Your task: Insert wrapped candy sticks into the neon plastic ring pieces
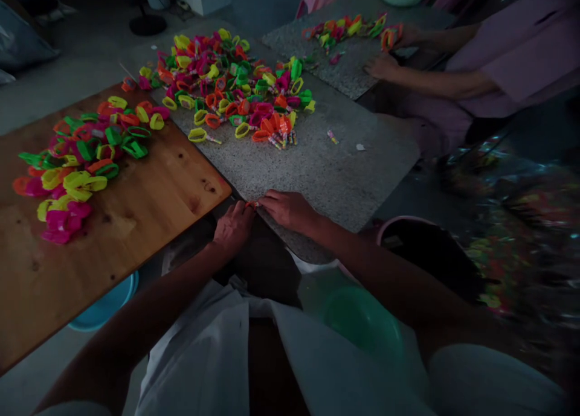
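Orange in the head view, a small piece (251, 205) sits by the near edge of the grey tabletop (312, 174), between the hands: the left hand (233, 227) grasps it, the right hand (287, 211) pinches its pale end, its long axis seemingly running crosswise

Single camera, on your head, faces forward and down over white cloth garment (194, 337) across your lap. Your bare left hand (232, 227) and bare right hand (289, 211) sit near, around mid-frame (bare forearms (167, 301) reach in from below). Brown wooden board (154, 198) spreads at left, speckled grey tabletop (357, 180) ahead; co-worker's pale purple sleeve (530, 66) shows farther off, upper right.
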`<action>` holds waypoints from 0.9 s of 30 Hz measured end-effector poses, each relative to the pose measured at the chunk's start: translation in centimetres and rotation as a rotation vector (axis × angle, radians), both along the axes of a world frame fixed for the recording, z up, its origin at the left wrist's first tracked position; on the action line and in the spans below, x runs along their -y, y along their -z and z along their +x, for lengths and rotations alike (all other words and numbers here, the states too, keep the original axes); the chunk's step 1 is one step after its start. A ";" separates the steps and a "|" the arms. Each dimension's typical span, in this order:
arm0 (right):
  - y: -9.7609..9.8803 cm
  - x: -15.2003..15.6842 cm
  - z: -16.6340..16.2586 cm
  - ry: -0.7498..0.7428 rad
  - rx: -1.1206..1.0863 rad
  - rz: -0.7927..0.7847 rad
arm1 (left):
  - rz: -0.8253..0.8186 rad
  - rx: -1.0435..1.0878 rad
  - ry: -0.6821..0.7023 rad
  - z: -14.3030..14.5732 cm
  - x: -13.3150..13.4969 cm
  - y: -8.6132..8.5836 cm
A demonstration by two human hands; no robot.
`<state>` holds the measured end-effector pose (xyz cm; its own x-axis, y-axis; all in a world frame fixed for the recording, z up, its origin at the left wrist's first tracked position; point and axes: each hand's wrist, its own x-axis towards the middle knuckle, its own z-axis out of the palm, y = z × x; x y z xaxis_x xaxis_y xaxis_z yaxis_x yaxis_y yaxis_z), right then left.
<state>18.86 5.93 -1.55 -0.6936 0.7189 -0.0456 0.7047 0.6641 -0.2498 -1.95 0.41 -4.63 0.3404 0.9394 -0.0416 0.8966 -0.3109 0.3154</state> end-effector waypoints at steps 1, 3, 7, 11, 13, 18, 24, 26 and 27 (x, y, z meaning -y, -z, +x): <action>-0.2 0.1 -0.1 -0.011 0.016 0.004 | -0.002 -0.002 0.003 0.0 0.0 0.0; -0.7 0.1 -0.3 -0.035 0.039 0.002 | -0.004 0.000 0.006 0.0 0.0 0.0; -1.7 0.1 -0.9 -0.078 0.095 -0.009 | -0.005 0.010 0.018 -0.1 -0.1 0.0; -1.9 0.0 -1.2 -0.097 0.113 -0.002 | -0.019 -0.003 0.030 -0.3 -0.1 -0.1; -1.7 0.0 -1.2 -0.093 0.102 0.003 | -0.031 0.015 0.030 -0.4 -0.1 0.0; -1.5 0.1 -1.7 -0.064 0.147 -0.010 | -0.039 0.051 0.043 -0.6 -0.3 0.0; -2.0 0.1 -2.7 -0.045 0.209 -0.051 | -0.057 0.038 0.032 -0.3 -0.6 -0.7; -1.6 0.2 -2.4 -0.038 0.174 -0.046 | -0.044 0.063 0.004 -0.2 -0.3 -1.3; -1.4 0.0 -2.1 -0.025 0.146 -0.049 | -0.023 0.088 -0.003 -0.3 -0.1 -1.7</action>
